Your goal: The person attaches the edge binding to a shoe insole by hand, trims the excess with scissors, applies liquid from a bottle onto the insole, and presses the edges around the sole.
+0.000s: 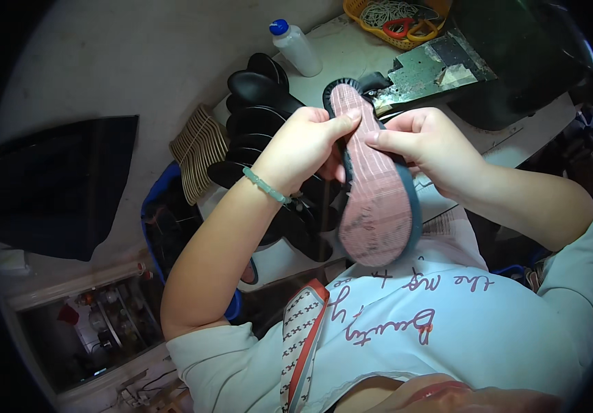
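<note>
A shoe insole [377, 206] is held up in front of my chest, its pink woven underside facing up and its narrow end away from me. Black material wraps its rim and is gathered into small pleats round the narrow end. My left hand [314, 148] grips its left edge, thumb lying on the pink face. On the opposite edge, my right hand [424, 144] pinches near the middle with thumb and fingers. The fingers beneath the insole are partly hidden. Just beyond the narrow end, black material [375, 82] sticks out by the green machine plate [441, 69].
Black insoles [259, 89] lie piled on the white table [341, 41] left of my hands. A striped beige stack [200, 151] and a blue bin [169, 213] are farther left. Behind stand a blue-capped bottle [298, 51] and a yellow basket [372, 24] with string and scissors.
</note>
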Action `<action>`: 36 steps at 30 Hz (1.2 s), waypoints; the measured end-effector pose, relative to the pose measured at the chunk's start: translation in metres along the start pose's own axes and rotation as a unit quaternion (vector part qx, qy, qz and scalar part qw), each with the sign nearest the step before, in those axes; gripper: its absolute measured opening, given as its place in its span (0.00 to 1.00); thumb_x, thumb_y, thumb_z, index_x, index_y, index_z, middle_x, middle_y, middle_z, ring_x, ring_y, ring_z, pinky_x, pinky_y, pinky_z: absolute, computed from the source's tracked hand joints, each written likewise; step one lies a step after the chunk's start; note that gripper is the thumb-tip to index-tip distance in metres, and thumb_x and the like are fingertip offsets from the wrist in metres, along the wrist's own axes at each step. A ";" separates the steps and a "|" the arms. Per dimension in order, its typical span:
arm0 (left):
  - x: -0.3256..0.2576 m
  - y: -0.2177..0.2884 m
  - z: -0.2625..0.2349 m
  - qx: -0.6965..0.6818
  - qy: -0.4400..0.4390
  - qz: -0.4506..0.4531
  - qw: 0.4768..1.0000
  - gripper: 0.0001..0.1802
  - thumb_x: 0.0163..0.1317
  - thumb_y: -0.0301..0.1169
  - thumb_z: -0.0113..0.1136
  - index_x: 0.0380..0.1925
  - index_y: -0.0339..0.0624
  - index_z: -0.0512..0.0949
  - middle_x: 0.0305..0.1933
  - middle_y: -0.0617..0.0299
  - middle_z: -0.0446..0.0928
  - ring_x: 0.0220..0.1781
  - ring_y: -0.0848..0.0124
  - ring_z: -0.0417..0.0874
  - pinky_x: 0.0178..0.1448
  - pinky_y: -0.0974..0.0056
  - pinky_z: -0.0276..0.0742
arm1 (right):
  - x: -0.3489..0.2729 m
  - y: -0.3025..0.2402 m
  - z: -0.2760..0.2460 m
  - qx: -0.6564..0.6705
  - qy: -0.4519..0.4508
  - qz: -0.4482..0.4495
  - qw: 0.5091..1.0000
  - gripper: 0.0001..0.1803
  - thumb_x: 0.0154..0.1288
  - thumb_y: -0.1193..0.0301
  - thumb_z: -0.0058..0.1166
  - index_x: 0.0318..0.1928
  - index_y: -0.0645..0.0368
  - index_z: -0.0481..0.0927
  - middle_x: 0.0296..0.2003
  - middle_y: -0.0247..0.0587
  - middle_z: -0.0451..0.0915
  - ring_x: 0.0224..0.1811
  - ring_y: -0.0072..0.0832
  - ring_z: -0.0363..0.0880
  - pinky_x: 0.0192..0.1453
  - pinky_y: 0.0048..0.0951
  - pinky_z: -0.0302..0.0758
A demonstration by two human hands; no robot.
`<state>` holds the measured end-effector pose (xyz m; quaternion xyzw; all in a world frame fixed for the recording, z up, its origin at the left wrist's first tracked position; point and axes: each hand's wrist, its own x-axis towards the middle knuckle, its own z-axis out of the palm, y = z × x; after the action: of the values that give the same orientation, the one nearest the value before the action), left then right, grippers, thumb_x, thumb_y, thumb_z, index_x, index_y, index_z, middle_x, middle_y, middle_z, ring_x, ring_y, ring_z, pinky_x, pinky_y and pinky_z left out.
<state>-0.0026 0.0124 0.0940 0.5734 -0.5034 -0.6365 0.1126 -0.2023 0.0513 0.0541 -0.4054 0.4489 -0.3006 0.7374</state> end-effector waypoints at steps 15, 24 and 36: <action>0.003 0.005 0.002 -0.006 0.057 -0.035 0.998 0.22 0.68 0.46 0.58 0.21 0.40 0.76 0.14 0.60 0.77 0.09 0.77 0.72 0.15 0.77 0.66 | -0.034 -0.003 -0.017 0.005 -0.063 0.004 0.998 0.18 0.66 0.63 0.59 0.43 0.69 0.82 0.34 0.36 0.83 0.34 0.16 0.79 0.41 0.21 0.76; 0.020 0.008 -0.016 0.014 0.085 -0.019 0.996 0.22 0.67 0.44 0.60 0.20 0.39 0.76 0.12 0.65 0.74 0.08 0.81 0.68 0.14 0.78 0.61 | -0.025 -0.002 -0.016 0.057 -0.069 -0.019 0.996 0.16 0.68 0.66 0.58 0.46 0.68 0.80 0.38 0.37 0.83 0.38 0.17 0.80 0.46 0.23 0.77; 0.031 0.004 -0.022 -0.055 0.165 0.008 0.985 0.16 0.67 0.40 0.59 0.24 0.42 0.78 0.17 0.64 0.79 0.14 0.81 0.75 0.18 0.76 0.66 | -0.018 0.026 0.003 0.095 -0.032 -0.037 0.994 0.16 0.66 0.66 0.60 0.48 0.66 0.79 0.41 0.39 0.83 0.41 0.20 0.81 0.48 0.26 0.78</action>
<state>0.0046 -0.0229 0.0820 0.6592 -0.4473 -0.5590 0.2303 -0.2053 0.0791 0.0394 -0.3591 0.3793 -0.3560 0.7749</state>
